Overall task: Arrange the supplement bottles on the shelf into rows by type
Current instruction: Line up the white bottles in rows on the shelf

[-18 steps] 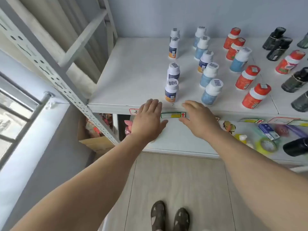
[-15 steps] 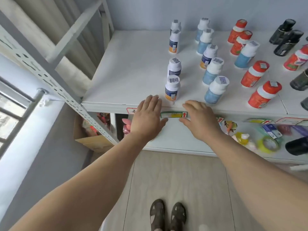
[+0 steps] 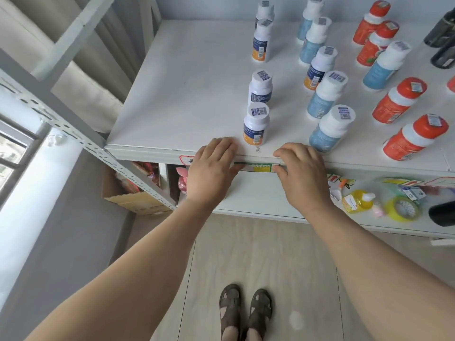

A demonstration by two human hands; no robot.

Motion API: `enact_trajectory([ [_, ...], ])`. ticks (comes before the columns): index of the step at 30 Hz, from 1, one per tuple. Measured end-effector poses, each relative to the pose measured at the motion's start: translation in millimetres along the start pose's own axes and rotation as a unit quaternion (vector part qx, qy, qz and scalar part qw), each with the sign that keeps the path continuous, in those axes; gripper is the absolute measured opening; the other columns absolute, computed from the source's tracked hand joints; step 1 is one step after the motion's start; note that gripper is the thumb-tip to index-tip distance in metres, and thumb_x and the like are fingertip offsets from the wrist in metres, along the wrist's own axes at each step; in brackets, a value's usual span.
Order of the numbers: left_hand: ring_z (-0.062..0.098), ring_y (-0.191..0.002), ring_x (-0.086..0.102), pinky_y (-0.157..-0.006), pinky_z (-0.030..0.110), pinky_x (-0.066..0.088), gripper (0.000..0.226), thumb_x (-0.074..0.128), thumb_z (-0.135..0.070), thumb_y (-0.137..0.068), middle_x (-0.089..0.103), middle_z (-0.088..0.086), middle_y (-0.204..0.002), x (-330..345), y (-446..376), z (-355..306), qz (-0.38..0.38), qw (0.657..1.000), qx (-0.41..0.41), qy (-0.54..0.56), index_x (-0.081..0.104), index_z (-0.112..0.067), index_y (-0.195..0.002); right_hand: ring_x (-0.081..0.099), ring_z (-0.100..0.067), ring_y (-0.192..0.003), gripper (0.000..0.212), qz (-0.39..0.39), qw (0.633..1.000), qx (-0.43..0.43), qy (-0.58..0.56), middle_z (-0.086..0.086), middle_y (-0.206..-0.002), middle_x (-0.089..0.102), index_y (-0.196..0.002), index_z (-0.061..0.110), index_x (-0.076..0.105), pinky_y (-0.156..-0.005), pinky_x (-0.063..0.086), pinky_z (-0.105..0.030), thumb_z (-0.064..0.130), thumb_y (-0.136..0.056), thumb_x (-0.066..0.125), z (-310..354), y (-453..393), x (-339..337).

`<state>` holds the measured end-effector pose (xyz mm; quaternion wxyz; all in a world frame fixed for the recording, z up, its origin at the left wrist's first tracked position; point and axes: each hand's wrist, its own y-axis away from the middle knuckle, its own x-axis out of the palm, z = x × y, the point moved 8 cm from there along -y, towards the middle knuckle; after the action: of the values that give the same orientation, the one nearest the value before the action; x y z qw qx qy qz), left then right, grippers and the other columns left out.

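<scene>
From my feed, the left hand [image 3: 211, 168] rests palm-down at the front lip of the shelf [image 3: 187, 94], fingers straight and together, holding nothing. At its one o'clock, just beside the fingertips, stands the nearest white bottle with a navy and orange label [image 3: 256, 125]; three more of that kind run away toward twelve o'clock in a rough line. The right hand [image 3: 299, 174] sits at three o'clock of the left one, fingers loosely bent over the shelf edge, gripping no bottle; its fingertips touch a green and yellow tag [image 3: 257, 166] on the edge, though I cannot tell whether it pinches the tag. At one o'clock of this hand stands the closest blue bottle [image 3: 331, 130], first of a blue row heading back; one navy-and-orange bottle [image 3: 320, 67] stands among them. Farther right, red-capped orange bottles [image 3: 416, 137] form a line, with one blue bottle [image 3: 385, 66] mixed in. Dark bottles [image 3: 443, 43] are cut off at the upper right edge. On the lower shelf sits a roll of yellow tape [image 3: 403, 209].
</scene>
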<state>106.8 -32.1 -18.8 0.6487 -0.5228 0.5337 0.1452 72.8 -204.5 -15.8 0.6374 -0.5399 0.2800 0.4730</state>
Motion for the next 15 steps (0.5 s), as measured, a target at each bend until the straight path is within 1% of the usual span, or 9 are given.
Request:
enact_trajectory([
  [3, 0.028, -0.114, 0.058, -0.089, 0.038, 0.046, 0.039, 0.063, -0.035, -0.089, 0.064, 0.006, -0.123, 1, 0, 1, 0.013, 1.0, -0.009, 0.002, 0.065, -0.007, -0.115, 0.055, -0.031, -0.09, 0.027, 0.007, 1.0, 0.009, -0.007, -0.003, -0.106, 0.063, -0.103, 0.013, 0.067, -0.085, 0.037, -0.034, 0.011, -0.077, 0.076, 0, 0, 0],
  [6, 0.027, -0.119, 0.055, -0.096, 0.037, 0.042, 0.043, 0.058, -0.039, -0.089, 0.062, 0.005, -0.127, 4, 1, 0, 0.053, 0.998, -0.041, 0.019, 0.064, -0.007, -0.119, 0.056, -0.033, -0.09, 0.025, 0.021, 0.999, 0.022, -0.018, -0.005, -0.106, 0.063, -0.102, 0.012, 0.067, -0.085, 0.035, -0.032, 0.012, -0.078, 0.075, 2, -1, -3],
  [8, 0.026, -0.123, 0.052, -0.1, 0.038, 0.041, 0.05, 0.054, -0.045, -0.089, 0.059, 0.004, -0.131, 3, 0, 2, 0.093, 0.992, -0.076, 0.04, 0.062, -0.008, -0.122, 0.057, -0.034, -0.095, 0.026, 0.049, 0.996, 0.055, -0.055, -0.006, -0.109, 0.063, -0.106, 0.011, 0.067, -0.086, 0.038, -0.035, 0.019, -0.082, 0.072, 3, -5, -7],
  [9, 0.025, -0.125, 0.051, -0.102, 0.038, 0.041, 0.053, 0.053, -0.047, -0.088, 0.058, 0.003, -0.133, 3, -1, 3, 0.115, 0.988, -0.093, 0.051, 0.06, -0.009, -0.124, 0.056, -0.033, -0.101, 0.031, 0.071, 0.99, 0.084, -0.088, -0.006, -0.114, 0.061, -0.113, 0.012, 0.065, -0.088, 0.04, -0.035, 0.025, -0.085, 0.07, 2, -8, -9],
  [10, 0.025, -0.128, 0.048, -0.104, 0.038, 0.039, 0.055, 0.055, -0.048, -0.089, 0.056, 0.002, -0.136, 2, -2, 4, 0.136, 0.983, -0.109, 0.059, 0.058, -0.01, -0.128, 0.054, -0.03, -0.109, 0.037, 0.091, 0.981, 0.119, -0.124, -0.006, -0.121, 0.058, -0.12, 0.013, 0.061, -0.089, 0.04, -0.033, 0.03, -0.088, 0.067, 2, -13, -12],
  [12, 0.023, -0.135, 0.042, -0.109, 0.035, 0.032, 0.059, 0.057, -0.048, -0.09, 0.05, 0.001, -0.143, 3, -6, 5, 0.172, 0.974, -0.132, 0.071, 0.052, -0.012, -0.136, 0.049, -0.022, -0.12, 0.047, 0.098, 0.963, 0.162, -0.193, -0.003, -0.132, 0.051, -0.131, 0.017, 0.053, -0.091, 0.037, -0.027, 0.036, -0.089, 0.064, 6, -28, -22],
  [13, 0.022, -0.137, 0.039, -0.111, 0.034, 0.029, 0.06, 0.057, -0.048, -0.091, 0.048, 0.001, -0.145, 3, -8, 5, 0.182, 0.971, -0.137, 0.075, 0.049, -0.012, -0.139, 0.047, -0.018, -0.122, 0.051, 0.093, 0.957, 0.166, -0.219, -0.001, -0.134, 0.049, -0.133, 0.018, 0.05, -0.091, 0.034, -0.023, 0.037, -0.089, 0.064, 10, -38, -27],
  [15, 0.021, -0.138, 0.037, -0.111, 0.033, 0.03, 0.061, 0.057, -0.047, -0.092, 0.047, 0.002, -0.146, 2, -12, 4, 0.186, 0.967, -0.146, 0.091, 0.047, -0.012, -0.141, 0.046, -0.012, -0.123, 0.057, 0.094, 0.948, 0.165, -0.257, 0.003, -0.136, 0.047, -0.137, 0.022, 0.046, -0.091, 0.032, -0.02, 0.037, -0.086, 0.067, 19, -57, -34],
])
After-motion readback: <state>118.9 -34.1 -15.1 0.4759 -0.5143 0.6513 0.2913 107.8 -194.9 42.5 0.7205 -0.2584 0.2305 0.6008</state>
